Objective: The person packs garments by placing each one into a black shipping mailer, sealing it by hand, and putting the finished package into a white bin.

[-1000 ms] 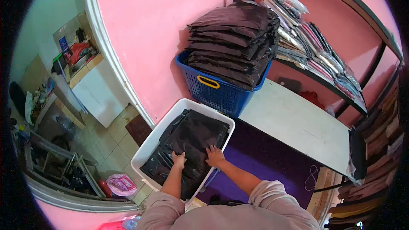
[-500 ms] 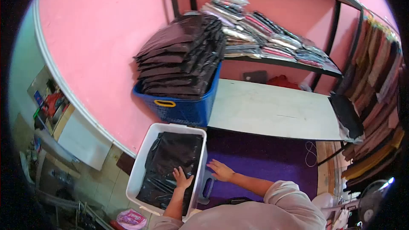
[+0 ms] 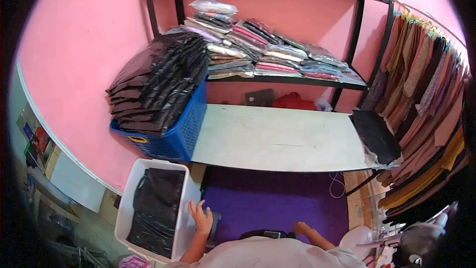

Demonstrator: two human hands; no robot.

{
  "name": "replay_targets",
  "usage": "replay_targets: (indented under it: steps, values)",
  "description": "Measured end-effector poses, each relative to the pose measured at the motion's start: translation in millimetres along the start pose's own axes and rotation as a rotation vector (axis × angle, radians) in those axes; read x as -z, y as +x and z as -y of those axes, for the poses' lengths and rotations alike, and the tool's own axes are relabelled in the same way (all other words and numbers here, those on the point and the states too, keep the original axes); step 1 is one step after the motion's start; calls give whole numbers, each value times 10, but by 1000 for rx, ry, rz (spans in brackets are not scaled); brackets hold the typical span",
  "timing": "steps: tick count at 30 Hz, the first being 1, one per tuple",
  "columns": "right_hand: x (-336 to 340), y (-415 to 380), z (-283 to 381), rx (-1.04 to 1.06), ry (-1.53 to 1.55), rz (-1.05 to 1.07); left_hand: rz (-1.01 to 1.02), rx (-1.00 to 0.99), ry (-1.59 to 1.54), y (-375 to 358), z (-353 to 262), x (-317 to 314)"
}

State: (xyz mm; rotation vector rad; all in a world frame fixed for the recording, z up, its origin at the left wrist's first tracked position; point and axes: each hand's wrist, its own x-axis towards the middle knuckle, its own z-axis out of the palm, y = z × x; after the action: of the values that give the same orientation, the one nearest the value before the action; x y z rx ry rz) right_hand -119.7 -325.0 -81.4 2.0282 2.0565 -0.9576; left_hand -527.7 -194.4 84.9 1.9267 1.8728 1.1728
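I note left grip (image 3: 201,217) apart, just right of white bin (image 3: 187,193) holding black packets (image 3: 156,203); right grip (image 3: 303,229) farther right, state I cannot tell.

Left hand (image 3: 201,217): withdrawn from the black packages (image 3: 156,206) since 0.5 s ago; now at the 3 o'clock side of the white bin (image 3: 187,234), fingers spread. Right hand (image 3: 304,229): on the packages 1.0 s ago; now at 5 o'clock in view. Camera: rotated toward 3 o'clock, exposing more hanging garments (image 3: 421,74).
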Motion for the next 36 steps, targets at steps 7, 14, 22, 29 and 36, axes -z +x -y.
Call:
replay_targets:
  steps: [7,14,22,29,36]
  values:
    - [257,-642,-1141,-289,293,-92,460,-274,-19,-183,-786,-1045]
    - [435,-933,-1956,-219,373,-480,726,-222,70,-287,-1461,-1829]
    - [1094,-464,-2077,-159,607,-713,742,-300,67,154,-1723,-2181]
    - [2257,-82,-1680,-83,470,-1053,446,-358,0,915,-1764,-2701]
    - [2914,223,-1835,-124,396,-1117,512,-331,0,1524,-1935,-3692]
